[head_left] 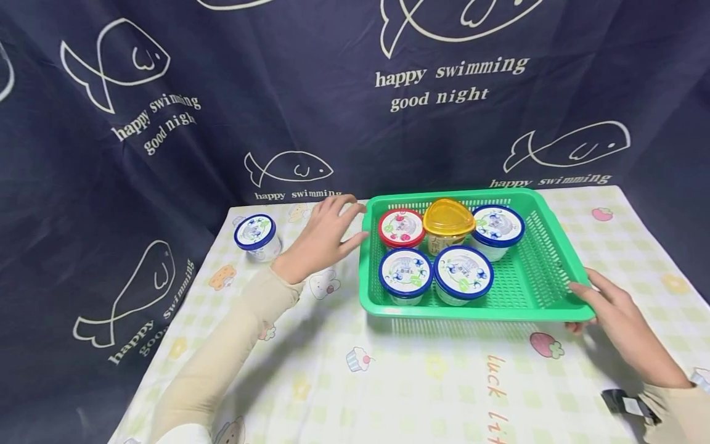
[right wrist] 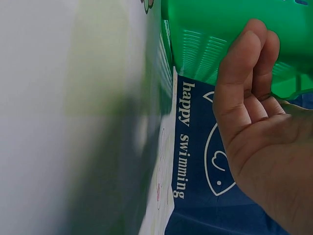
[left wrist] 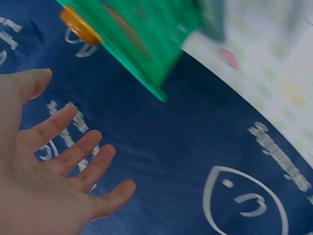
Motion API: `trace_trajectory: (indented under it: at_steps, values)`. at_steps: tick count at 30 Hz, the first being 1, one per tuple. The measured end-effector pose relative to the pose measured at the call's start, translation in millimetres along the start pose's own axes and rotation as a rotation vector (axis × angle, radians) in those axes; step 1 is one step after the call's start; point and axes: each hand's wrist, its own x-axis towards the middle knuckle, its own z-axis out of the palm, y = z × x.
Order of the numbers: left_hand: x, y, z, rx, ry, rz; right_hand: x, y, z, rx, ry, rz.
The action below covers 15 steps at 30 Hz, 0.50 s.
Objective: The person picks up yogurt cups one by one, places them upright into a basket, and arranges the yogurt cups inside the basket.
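Note:
A green plastic basket (head_left: 532,259) holds several lidded tubs. Its back row has a red-lidded tub (head_left: 401,229), a tub with a rounded yellow lid (head_left: 449,219) and a blue-rimmed tub (head_left: 497,227). Two more blue-rimmed tubs, a left one (head_left: 406,273) and a right one (head_left: 463,272), sit along its front. My right hand (head_left: 616,314) grips the basket's front right corner, thumb over the rim and fingers underneath. At the basket's left end, my left hand (head_left: 324,237) is spread, fingertips close to the rim; in the left wrist view this palm (left wrist: 54,176) holds nothing.
One blue-rimmed tub (head_left: 257,237) stands on the tablecloth (head_left: 405,382), behind and left of my left forearm. A dark blue curtain (head_left: 310,92) with fish drawings hangs at the table's back and left. A black strap (head_left: 629,406) is at my right wrist.

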Motion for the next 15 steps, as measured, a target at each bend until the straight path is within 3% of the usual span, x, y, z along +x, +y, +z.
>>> trace_trajectory:
  at_steps: [15]
  values:
    - [-54.0, -63.7, 12.1, 0.059, 0.03, -0.17, 1.0, -0.7, 0.5, 0.016, -0.014, 0.005]
